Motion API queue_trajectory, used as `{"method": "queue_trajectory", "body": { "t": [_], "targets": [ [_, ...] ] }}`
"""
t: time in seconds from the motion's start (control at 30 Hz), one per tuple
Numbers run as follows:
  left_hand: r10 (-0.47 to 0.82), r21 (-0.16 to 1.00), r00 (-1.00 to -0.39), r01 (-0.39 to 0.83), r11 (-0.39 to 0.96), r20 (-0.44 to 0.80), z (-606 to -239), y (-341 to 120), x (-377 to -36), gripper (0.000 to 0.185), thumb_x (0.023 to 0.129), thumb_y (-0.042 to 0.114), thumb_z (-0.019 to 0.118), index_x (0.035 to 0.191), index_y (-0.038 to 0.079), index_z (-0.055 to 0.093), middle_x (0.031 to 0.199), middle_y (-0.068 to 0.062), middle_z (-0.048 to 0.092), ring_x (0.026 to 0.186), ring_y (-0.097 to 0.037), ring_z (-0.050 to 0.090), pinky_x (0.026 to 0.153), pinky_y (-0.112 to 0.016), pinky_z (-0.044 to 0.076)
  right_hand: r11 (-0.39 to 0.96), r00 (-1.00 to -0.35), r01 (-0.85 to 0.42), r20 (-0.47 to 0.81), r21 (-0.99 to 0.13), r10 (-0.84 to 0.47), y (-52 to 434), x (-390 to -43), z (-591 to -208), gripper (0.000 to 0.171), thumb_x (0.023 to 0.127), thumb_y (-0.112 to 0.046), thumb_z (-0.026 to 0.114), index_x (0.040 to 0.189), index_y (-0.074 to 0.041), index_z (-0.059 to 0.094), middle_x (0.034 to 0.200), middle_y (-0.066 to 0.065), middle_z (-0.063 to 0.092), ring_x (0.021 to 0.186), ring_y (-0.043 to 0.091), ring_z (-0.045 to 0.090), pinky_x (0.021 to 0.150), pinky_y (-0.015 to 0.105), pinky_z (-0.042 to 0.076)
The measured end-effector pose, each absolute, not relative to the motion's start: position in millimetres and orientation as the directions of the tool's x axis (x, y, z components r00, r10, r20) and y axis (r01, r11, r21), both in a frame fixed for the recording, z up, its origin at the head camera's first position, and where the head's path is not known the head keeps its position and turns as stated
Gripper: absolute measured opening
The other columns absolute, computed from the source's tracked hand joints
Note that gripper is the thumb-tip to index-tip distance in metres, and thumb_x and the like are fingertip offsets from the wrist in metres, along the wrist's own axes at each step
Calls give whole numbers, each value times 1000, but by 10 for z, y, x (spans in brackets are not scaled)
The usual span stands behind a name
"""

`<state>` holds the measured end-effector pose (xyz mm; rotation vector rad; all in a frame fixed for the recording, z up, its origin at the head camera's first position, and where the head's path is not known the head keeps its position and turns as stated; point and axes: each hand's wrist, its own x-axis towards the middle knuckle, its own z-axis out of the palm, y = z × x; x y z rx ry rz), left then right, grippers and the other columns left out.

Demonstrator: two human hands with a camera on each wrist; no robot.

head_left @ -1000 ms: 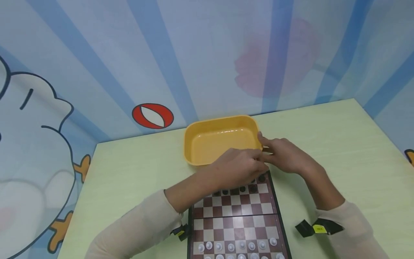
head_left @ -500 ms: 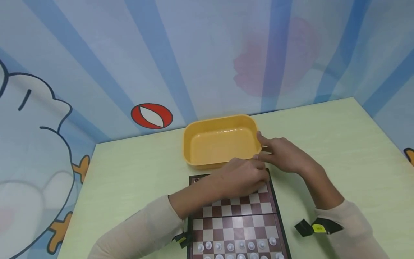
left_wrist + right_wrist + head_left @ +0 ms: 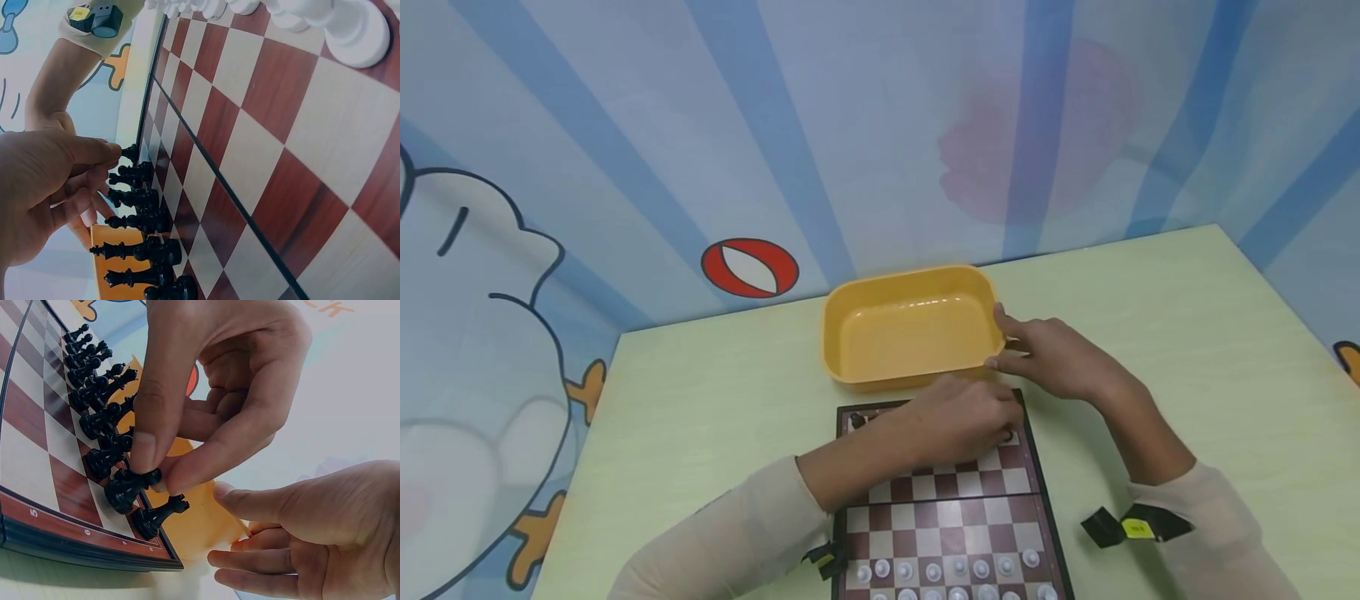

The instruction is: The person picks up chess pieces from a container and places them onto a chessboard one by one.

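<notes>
Right wrist view showed the left hand (image 3: 212, 394) pinching a black chess piece (image 3: 128, 487) at the chessboard's (image 3: 955, 500) far edge, while the right hand (image 3: 1052, 358), fingers relaxed, touched the yellow tray (image 3: 910, 367).

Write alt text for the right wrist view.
A left hand pinches a black chess piece at the corner of a brown-and-cream chessboard, with more black pieces lined along its edge. The right hand rests with straight fingers against a yellow tray beside the board.
</notes>
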<state>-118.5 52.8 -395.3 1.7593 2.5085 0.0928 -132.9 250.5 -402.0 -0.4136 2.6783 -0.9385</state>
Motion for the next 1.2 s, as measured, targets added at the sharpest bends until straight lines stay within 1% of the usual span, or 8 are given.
{"method": "queue_trajectory", "body": {
  "t": [0.27,0.53,0.7,0.87,1.0,1.07,1.13,1.2],
  "targets": [
    [941,87,-334,937,337,-47,-3969,531,-1174,16,103,18,67,111,21,80,99,7,75,79,-2,58,60,-12,43,740,-914,-211,-140,-639,-381,2493,-1327,-4016,80,104,-34,69,162,5,31,149,27,58,133,42,63,101,55,56],
    [933,87,-356,929,360,-59,-3981,512,-1161,17,103,17,68,114,21,81,102,7,76,80,-2,58,60,-12,44,729,-906,-225,-136,-646,-401,2457,-1334,-4007,80,104,-32,69,163,5,30,149,27,58,131,41,65,101,55,56],
    [927,86,-371,923,375,-56,-3991,502,-1154,18,102,16,68,113,22,81,102,8,76,79,-2,58,59,-11,43,729,-904,-222,-144,-648,-403,2450,-1348,-4014,80,104,-31,69,163,5,29,149,27,58,132,41,64,100,54,56],
    [926,51,-376,925,377,-31,-4014,481,-1144,18,103,18,68,115,23,80,104,8,76,81,-1,60,58,-12,43,731,-903,-208,-159,-650,-398,2461,-1363,-4032,80,104,-32,69,163,4,29,148,26,59,133,41,64,100,54,57],
    [923,47,-381,924,379,48,-4030,411,-1112,15,101,22,70,113,23,79,104,9,75,83,-1,62,59,-14,45,724,-901,-209,-159,-658,-404,2485,-1348,-4056,81,105,-34,68,163,4,28,147,27,59,133,42,63,100,56,56],
    [911,74,-392,920,385,125,-4027,342,-1093,16,101,25,72,114,23,79,106,9,75,86,-1,65,64,-15,49,722,-901,-206,-160,-660,-403,2498,-1341,-4077,81,105,-35,68,163,4,28,148,28,59,134,43,62,102,58,54],
    [882,131,-417,908,397,220,-4012,250,-1088,18,99,26,75,116,21,79,109,8,75,90,-2,67,71,-16,53,727,-903,-200,-165,-657,-397,2511,-1329,-4103,82,105,-36,68,164,4,28,149,28,58,135,44,61,104,60,52],
    [832,185,-456,890,418,315,-3997,147,-1111,21,98,28,77,118,19,79,113,7,76,91,-3,69,74,-18,55,734,-907,-187,-172,-652,-384,2535,-1315,-4133,83,105,-37,68,164,3,27,150,28,56,135,45,61,105,61,52]
  ]
}}
